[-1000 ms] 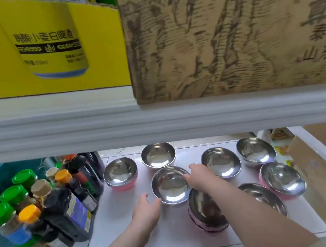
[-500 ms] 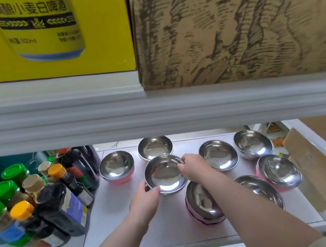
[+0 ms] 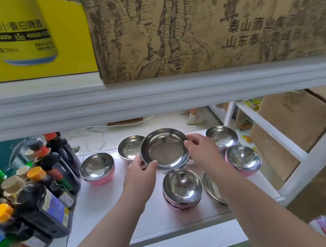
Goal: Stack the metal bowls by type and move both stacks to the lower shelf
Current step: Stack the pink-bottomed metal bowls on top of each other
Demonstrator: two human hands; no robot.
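Both my hands hold one plain steel bowl [image 3: 164, 148] lifted above the white shelf [image 3: 110, 198] and tilted toward me. My left hand [image 3: 142, 171] grips its near-left rim, my right hand [image 3: 201, 149] its right rim. Below it stands a small stack of pink-sided bowls [image 3: 182, 188]. Single pink-sided bowls sit at the left [image 3: 97, 168] and at the right [image 3: 243, 159]. Plain steel bowls sit behind [image 3: 129, 146], at the back right [image 3: 221, 136], and partly hidden under my right forearm [image 3: 212, 188].
Several dark sauce bottles and green- and orange-capped jars [image 3: 31, 199] crowd the shelf's left side. A thick white shelf edge [image 3: 153, 95] with a yellow box [image 3: 16, 39] and a brown carton [image 3: 205, 16] hangs overhead. Cardboard boxes [image 3: 292, 124] stand to the right.
Both hands closed on the middle steel bowl and raised it off the shelf, tilting it toward me. The camera view shifted upward.
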